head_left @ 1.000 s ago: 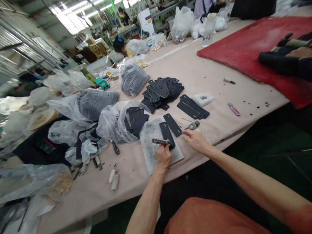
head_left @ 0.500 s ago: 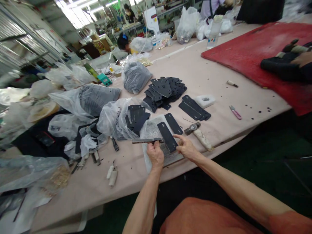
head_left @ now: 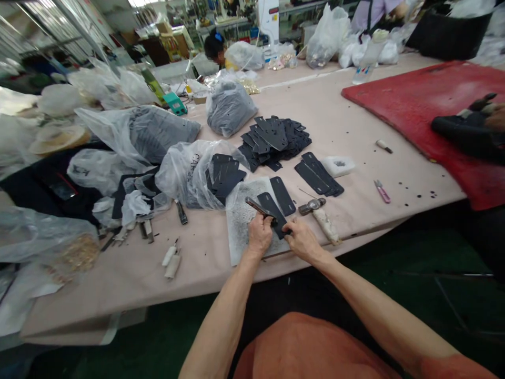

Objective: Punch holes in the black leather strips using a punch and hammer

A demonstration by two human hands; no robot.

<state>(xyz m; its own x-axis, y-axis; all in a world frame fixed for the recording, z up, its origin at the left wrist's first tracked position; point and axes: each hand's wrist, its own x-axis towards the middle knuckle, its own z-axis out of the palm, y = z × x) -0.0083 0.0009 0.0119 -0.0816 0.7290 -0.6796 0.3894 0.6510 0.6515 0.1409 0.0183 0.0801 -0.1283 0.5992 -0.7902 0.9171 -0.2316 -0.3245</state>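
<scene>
My left hand [head_left: 260, 235] is closed round a dark metal rod-shaped tool [head_left: 256, 206], perhaps a punch, tilted with its lower end over a dark flat strip [head_left: 271, 204]. My right hand [head_left: 303, 240] has its fingertips closed at the near right edge of that strip. Under the strip lies a pale speckled slab [head_left: 238, 226]. A second dark strip [head_left: 282, 195] rests beside the first at the slab's right edge. To the right lies a hammer [head_left: 321, 218] with a wrapped handle. My fingers partly hide the tool's lower end.
Beyond the slab are a heap of dark pieces [head_left: 276, 138], a small stack [head_left: 317, 176] and a white block [head_left: 338, 166]. Plastic bags [head_left: 183, 171] crowd the left. Pink snips [head_left: 382, 191] lie right, near a red mat [head_left: 398, 100] where another person's hand [head_left: 495, 118] shows.
The tool in my left hand has swung from lying level leftward to a steeper tilt over the strip. My right hand has gone from pointing at the strip to closing on its edge.
</scene>
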